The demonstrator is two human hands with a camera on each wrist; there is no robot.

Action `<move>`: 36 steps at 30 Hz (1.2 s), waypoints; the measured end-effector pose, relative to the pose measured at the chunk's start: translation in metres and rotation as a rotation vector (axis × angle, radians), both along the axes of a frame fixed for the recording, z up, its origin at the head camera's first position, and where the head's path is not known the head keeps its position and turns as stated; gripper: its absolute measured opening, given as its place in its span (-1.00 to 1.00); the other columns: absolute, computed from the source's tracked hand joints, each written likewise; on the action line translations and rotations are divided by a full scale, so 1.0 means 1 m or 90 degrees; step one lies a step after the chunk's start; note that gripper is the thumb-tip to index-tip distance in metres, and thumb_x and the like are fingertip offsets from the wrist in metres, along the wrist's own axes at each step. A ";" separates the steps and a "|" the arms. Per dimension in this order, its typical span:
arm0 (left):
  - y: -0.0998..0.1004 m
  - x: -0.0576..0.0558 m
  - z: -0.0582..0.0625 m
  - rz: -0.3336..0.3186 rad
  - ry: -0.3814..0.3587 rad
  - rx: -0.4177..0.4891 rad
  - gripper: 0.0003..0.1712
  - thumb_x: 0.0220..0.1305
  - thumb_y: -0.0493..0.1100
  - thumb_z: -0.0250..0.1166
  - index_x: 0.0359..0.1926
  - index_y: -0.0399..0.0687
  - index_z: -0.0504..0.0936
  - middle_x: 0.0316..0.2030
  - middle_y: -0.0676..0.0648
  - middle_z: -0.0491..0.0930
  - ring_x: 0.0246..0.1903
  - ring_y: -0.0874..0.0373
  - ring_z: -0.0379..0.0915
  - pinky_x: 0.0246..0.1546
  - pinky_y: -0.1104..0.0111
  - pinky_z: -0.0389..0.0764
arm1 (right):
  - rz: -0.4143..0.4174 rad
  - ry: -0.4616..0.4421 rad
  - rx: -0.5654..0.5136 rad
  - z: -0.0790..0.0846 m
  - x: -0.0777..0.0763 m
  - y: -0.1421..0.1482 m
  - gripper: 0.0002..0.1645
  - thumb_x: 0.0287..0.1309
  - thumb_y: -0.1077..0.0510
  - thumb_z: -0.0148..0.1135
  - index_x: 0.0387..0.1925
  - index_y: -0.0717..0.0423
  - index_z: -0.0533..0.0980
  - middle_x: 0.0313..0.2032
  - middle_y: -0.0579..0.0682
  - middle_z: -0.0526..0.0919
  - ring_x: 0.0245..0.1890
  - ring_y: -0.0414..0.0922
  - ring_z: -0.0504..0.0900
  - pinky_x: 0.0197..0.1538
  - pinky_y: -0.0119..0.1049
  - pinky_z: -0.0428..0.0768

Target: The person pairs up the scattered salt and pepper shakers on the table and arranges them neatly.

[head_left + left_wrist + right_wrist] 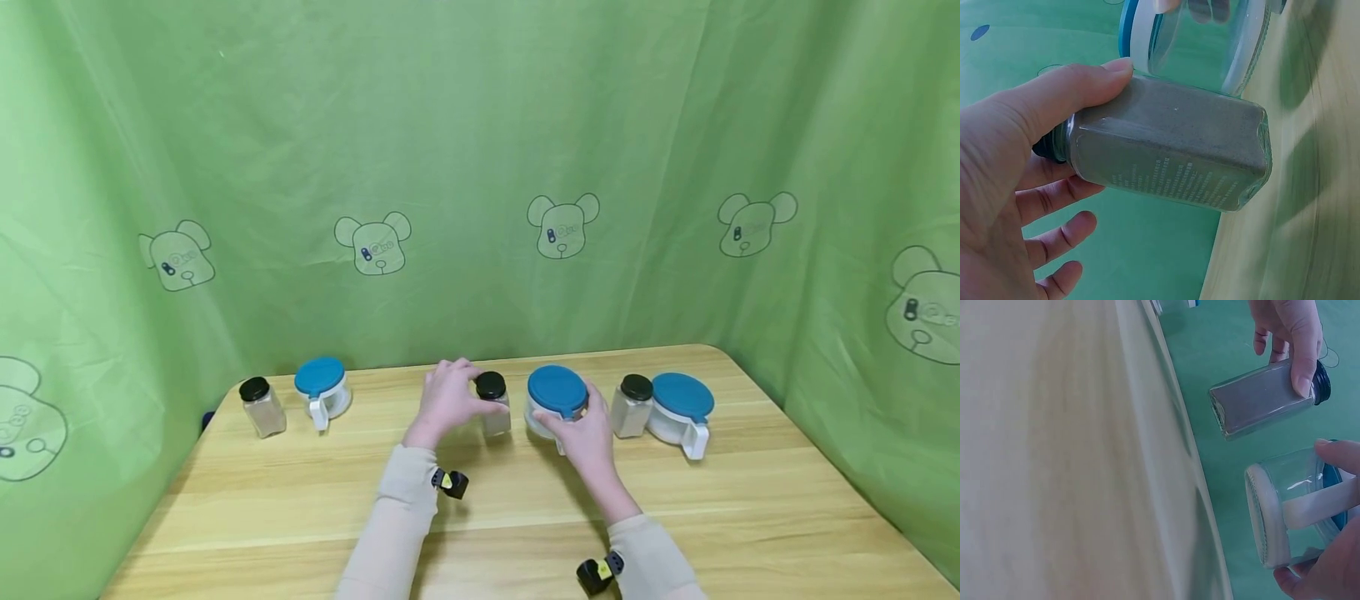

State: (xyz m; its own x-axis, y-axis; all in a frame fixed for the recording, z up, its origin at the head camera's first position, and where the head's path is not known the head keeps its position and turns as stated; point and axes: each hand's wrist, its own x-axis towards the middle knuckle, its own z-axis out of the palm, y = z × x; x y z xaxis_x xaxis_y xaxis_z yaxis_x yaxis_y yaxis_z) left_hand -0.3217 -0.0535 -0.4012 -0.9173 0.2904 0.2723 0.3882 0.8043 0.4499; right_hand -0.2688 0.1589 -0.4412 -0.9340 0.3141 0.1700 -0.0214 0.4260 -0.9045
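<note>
My left hand [450, 396] pinches a square glass spice jar [496, 422] just below its black lid, between thumb and fingers. Grey powder fills this jar [1172, 125], and fine printing runs down one side. In the left wrist view its base is close over the table, and the ring and little fingers extend free of the glass. On its right, my right hand [588, 429] grips a round clear jar [1294, 472] with a blue lid [557, 387] and white handle [1319, 506]. The thumb and fingers span its sides. Both jars are upright, side by side.
Farther left on the wooden table [300, 508] stand another black-lidded jar [265, 414] and a blue-lidded jar [322, 392]. A similar pair, a black-lidded jar [631, 412] and a blue-lidded jar [678, 408], stands close by my right hand. A green curtain [465, 150] hangs behind.
</note>
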 end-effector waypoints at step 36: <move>0.014 0.000 -0.014 -0.045 -0.019 -0.025 -0.15 -0.23 0.33 0.54 0.08 -0.03 0.65 0.16 -0.04 0.59 0.18 -0.04 0.37 0.22 0.05 0.28 | 0.017 -0.044 0.034 -0.011 -0.001 0.001 0.11 -0.10 0.01 0.54 0.37 0.36 0.16 0.29 0.37 0.32 0.31 0.28 0.31 0.35 0.20 0.28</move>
